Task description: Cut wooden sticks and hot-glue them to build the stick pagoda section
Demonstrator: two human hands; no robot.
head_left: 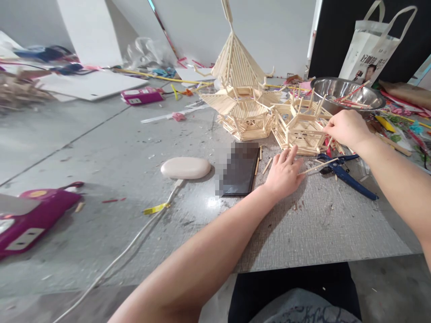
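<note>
My left hand (284, 172) rests on the grey table (303, 224), fingers stretched toward a small open frame of thin wooden sticks (299, 128), with a loose stick (318, 166) lying against its thumb side. My right hand (346, 128) has its fingers pinched together at the right side of that stick frame, touching a stick there. Behind the frame stands a taller stick pagoda with a pointed roof (239, 89). Blue-handled cutters (343, 168) lie on the table just right of my left hand.
A dark phone (240, 168) and a pale oval case (186, 167) lie left of my left hand, with a white cable (134, 242) running forward. A steel bowl (346, 92), a white bag (373, 45) and scraps sit at back right. Magenta devices (30, 215) (141, 95) lie at left.
</note>
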